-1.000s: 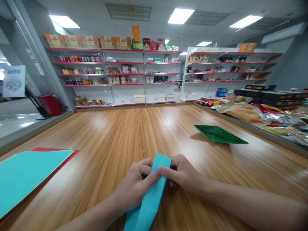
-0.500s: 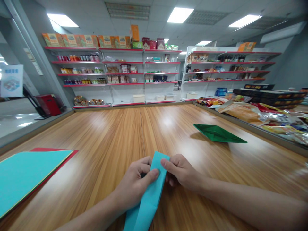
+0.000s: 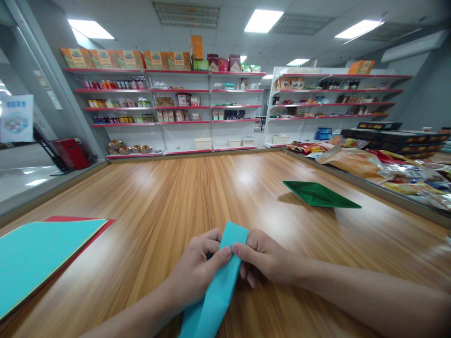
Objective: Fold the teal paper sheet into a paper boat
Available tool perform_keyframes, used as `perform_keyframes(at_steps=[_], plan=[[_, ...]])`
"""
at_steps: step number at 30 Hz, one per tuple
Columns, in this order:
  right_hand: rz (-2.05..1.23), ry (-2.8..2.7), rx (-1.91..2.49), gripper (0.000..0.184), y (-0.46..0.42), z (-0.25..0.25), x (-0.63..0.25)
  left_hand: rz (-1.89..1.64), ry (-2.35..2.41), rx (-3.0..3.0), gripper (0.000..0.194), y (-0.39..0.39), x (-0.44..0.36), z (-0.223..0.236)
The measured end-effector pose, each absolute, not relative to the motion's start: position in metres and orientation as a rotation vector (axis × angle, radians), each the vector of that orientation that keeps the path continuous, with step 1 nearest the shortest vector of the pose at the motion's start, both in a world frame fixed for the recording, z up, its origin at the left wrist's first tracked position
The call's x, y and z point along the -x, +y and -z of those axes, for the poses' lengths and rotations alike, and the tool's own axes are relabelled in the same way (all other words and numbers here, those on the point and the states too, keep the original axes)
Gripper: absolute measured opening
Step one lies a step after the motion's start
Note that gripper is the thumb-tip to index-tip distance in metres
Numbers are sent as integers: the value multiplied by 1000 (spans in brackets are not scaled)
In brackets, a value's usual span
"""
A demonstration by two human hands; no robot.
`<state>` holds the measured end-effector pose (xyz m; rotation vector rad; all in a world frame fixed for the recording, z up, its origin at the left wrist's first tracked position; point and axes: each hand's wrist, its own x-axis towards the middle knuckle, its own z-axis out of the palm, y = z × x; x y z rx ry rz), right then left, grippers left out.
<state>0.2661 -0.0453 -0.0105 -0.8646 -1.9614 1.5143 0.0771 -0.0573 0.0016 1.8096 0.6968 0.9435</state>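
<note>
A folded strip of light blue paper (image 3: pixel 220 286) slants up from the bottom edge of the view, just above the wooden table. My left hand (image 3: pixel 201 267) pinches it from the left, thumb on top and fingers behind. From the right, my right hand (image 3: pixel 266 256) grips the same paper near its upper end, its thumb tip close to the left thumb. The fingers behind the paper are partly hidden. Further off to the right lies a folded green paper shape (image 3: pixel 322 195), its ends raised off the table.
A stack of coloured paper sheets (image 3: pixel 45 258), light blue on top and red below, lies at the left. Snack bags (image 3: pixel 355 162) and dark boxes (image 3: pixel 394 138) line the right side. Stocked shelves (image 3: pixel 179 122) stand beyond the wooden table (image 3: pixel 169 188).
My right thumb has slid down the paper strip, closer to the left thumb. The left hand holds nearly the same place.
</note>
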Motion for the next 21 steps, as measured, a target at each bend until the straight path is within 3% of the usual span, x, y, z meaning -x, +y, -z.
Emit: perform_keyframes(at_steps=[11, 21], plan=[[-1530, -2032, 816, 55, -46, 8, -270, -969, 757, -1813, 47, -60, -78, -5], [-1608, -1969, 816, 35, -46, 7, -267, -1004, 751, -1811, 44, -60, -79, -4]])
